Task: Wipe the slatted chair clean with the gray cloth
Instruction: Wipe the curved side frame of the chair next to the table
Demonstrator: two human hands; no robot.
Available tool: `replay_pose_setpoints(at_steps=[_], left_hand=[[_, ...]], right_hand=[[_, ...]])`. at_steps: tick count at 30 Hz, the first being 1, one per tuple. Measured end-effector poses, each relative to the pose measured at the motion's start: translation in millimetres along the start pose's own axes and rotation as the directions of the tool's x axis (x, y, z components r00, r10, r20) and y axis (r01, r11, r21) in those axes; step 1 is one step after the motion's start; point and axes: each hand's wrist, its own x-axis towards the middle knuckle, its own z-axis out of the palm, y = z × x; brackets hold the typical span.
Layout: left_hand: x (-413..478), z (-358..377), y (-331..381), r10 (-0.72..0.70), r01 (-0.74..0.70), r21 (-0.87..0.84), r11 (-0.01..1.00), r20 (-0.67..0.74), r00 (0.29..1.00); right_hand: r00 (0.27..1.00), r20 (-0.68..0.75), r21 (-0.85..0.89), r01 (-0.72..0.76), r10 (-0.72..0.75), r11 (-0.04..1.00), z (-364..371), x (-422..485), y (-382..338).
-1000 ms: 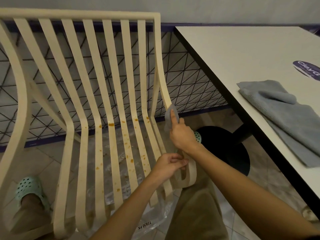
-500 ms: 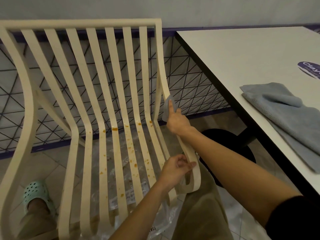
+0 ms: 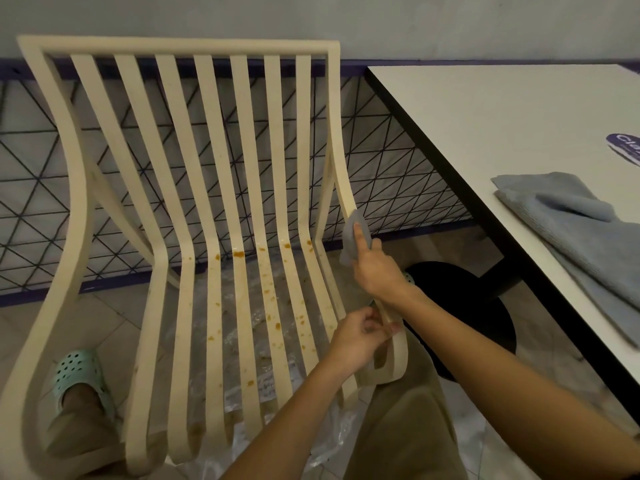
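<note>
1. The slatted chair (image 3: 173,46), cream-coloured, fills the left and middle of the view. It stands on the floor against a wall with a black lattice pattern.
2. A white tabletop (image 3: 502,133) with a dark edge runs along the right, just beside the chair's right side rail.
3. A folded cloth (image 3: 588,244), gray-blue, lies on the tabletop near its right edge, well apart from both hands.
4. A black round table base (image 3: 460,306) sits on the floor behind the right forearm.
5. A clear plastic sheet (image 3: 322,445) lies on the floor under the seat slats.
6. The right hand (image 3: 377,271) is at the chair's right side rail, where backrest bends into seat. Its index finger is stretched out straight and the other fingers are curled.
7. The left hand (image 3: 356,341) is lower on the same rail, near the looped front end. Its fingers (image 3: 372,325) pinch the rail between thumb and fingertips.
8. A mint perforated clog (image 3: 78,372) shows through the slats at lower left.
9. The gray cloth (image 3: 350,237) is bunched in the right hand, pressed flat against the rail by the straight index finger.
10. Orange-brown stains (image 3: 238,253) dot the middle seat slats, away from the cloth.
</note>
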Motion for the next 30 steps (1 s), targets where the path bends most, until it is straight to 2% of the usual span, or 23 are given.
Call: replay_pose_setpoints(at_steps=[12,25,30], left_hand=[[7.1,-3.2,-11.8,0.049,-0.049,0.027,0.998,-0.002,0.999],[8.3,-4.7,-4.6,0.028,-0.026,-0.037,0.999,0.056,0.998],[3.3,-6.6,-3.3,0.021,-0.015,-0.069,0.998,0.096,0.995]], right_hand=[[0.999,-0.030,-0.086,-0.016,0.014,0.996,13.4,-39.1,8.6],[0.998,-0.057,-0.099,-0.021,0.016,0.995,-3.2,21.6,-8.8],[0.996,-0.057,-0.071,-0.069,0.065,0.995,-16.8,51.5,-24.8]])
